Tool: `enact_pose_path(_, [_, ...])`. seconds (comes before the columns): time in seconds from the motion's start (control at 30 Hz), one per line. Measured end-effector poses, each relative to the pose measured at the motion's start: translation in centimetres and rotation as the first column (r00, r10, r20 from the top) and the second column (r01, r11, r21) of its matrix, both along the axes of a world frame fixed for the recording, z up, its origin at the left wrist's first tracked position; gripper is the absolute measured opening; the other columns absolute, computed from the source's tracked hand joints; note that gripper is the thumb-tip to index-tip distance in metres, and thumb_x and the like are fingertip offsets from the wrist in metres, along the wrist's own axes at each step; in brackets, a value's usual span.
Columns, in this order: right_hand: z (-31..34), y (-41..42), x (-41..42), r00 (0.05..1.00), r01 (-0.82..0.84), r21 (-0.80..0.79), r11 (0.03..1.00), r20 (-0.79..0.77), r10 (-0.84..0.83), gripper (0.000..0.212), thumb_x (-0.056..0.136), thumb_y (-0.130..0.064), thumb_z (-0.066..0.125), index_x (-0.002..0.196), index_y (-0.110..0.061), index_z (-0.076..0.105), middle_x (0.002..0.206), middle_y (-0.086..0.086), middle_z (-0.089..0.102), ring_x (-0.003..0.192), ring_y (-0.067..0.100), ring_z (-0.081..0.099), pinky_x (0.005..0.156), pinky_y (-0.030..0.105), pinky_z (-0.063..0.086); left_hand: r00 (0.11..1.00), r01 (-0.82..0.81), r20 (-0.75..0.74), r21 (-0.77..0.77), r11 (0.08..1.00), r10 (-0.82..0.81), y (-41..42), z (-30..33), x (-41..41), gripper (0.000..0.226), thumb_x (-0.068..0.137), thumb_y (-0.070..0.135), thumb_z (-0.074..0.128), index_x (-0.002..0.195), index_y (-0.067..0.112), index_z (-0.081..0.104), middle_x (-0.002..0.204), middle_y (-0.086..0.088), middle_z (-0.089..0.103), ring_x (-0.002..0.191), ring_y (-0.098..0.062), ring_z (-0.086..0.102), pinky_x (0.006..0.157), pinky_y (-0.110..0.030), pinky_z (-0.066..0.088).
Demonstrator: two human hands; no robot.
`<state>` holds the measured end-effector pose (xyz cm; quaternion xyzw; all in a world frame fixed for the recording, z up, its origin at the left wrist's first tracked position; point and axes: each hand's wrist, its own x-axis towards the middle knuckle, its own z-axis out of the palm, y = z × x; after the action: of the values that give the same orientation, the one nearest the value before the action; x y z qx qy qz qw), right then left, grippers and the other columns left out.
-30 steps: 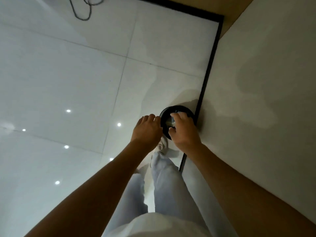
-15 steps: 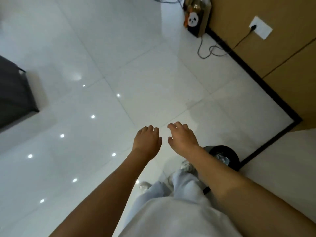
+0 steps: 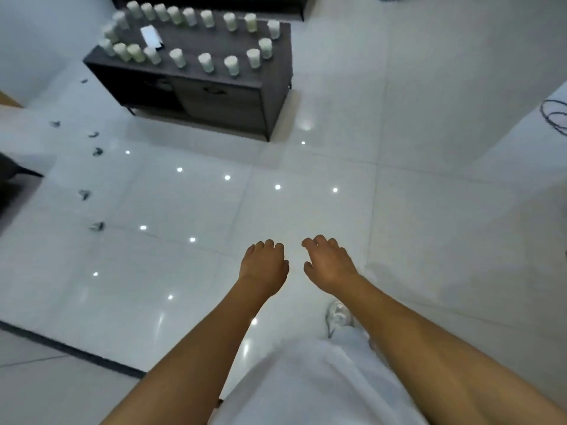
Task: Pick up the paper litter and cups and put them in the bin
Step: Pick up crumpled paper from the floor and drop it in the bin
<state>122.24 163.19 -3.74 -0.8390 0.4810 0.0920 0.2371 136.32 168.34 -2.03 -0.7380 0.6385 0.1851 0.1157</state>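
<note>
- Left hand (image 3: pixel 264 265) and right hand (image 3: pixel 326 264): held out over the glossy white tiled floor (image 3: pixel 429 210), fingers loosely curled, holding nothing.
- White paper cups (image 3: pixel 177 57): upright on the dark grey bench (image 3: pixel 214 96).
- Small grey crumpled paper scraps (image 3: pixel 97 226): scattered on the floor, far left (well apart from both hands).

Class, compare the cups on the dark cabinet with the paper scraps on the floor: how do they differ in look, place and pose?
The cups are pale and stand upright; the paper scraps are small, dark-grey and crumpled. The cups sit in a ring on the dark cabinet; the scraps lie scattered in a loose line on the floor. Neither is held.
</note>
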Motion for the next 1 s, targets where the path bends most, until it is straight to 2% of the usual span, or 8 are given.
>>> enact_pose_path(0.17, [-0.2, -1.9, 10.6, 0.969, -0.245, 0.032, 0.969, -0.031, 0.246, 0.043, 0.095, -0.023, 0.045, 0.138, -0.018, 0.039, 0.132, 0.007, 0.047, 0.115, 0.027, 0.047, 0.089, 0.037, 0.043, 0.973, -0.229, -0.018, 0.025, 0.973, 0.229, 1.2, -0.2, 9.0, 0.036, 0.100, 0.034, 0.036, 0.123, 0.009, 0.049, 0.119, -0.008, 0.054, 0.110, -0.025, 0.051, 0.094, -0.032, 0.037])
enact_pose_path(0.3, [-0.7, -5.1, 19.1, 0.927, -0.371, 0.039, 0.928, -0.036, 0.373, 0.045, 0.095, -0.023, 0.046, 0.139, -0.018, 0.037, 0.134, 0.007, 0.047, 0.116, 0.027, 0.047, 0.091, 0.036, 0.044, 0.929, -0.368, -0.033, 0.034, 0.929, 0.370, -0.2, -0.8, 16.5, 0.036, 0.099, 0.034, 0.037, 0.124, 0.010, 0.050, 0.119, -0.007, 0.054, 0.110, -0.025, 0.051, 0.093, -0.032, 0.037])
enact_pose_path(0.6, [0.1, -13.1, 39.1, 0.808, -0.586, 0.045, 0.809, -0.046, 0.588, 0.043, 0.093, -0.020, 0.047, 0.135, -0.015, 0.040, 0.129, 0.008, 0.046, 0.114, 0.030, 0.046, 0.089, 0.038, 0.042, 0.743, -0.667, -0.054, 0.014, 0.745, 0.667, -4.0, 0.5, 33.8, 0.038, 0.099, 0.035, 0.037, 0.124, 0.009, 0.051, 0.117, -0.008, 0.055, 0.109, -0.026, 0.052, 0.088, -0.032, 0.040])
enact_pose_path(0.83, [0.0, -13.1, 54.6, 0.674, -0.735, 0.054, 0.675, -0.048, 0.737, 0.042, 0.093, -0.021, 0.048, 0.135, -0.015, 0.040, 0.128, 0.009, 0.047, 0.112, 0.030, 0.047, 0.089, 0.038, 0.044, 0.585, -0.808, -0.084, 0.026, 0.589, 0.807, -2.6, 0.0, 46.7, 0.039, 0.099, 0.035, 0.038, 0.128, 0.011, 0.050, 0.120, -0.008, 0.056, 0.109, -0.025, 0.054, 0.088, -0.032, 0.042])
enact_pose_path(1.0, [-1.2, -11.6, 67.4, 0.628, -0.771, 0.089, 0.631, -0.060, 0.776, 0.042, 0.093, -0.021, 0.047, 0.135, -0.016, 0.040, 0.130, 0.009, 0.046, 0.115, 0.030, 0.045, 0.092, 0.039, 0.044, 0.529, -0.845, -0.093, 0.030, 0.534, 0.843, -0.7, -1.2, 58.5, 0.040, 0.099, 0.035, 0.038, 0.128, 0.010, 0.049, 0.120, -0.008, 0.055, 0.111, -0.025, 0.053, 0.088, -0.033, 0.042])
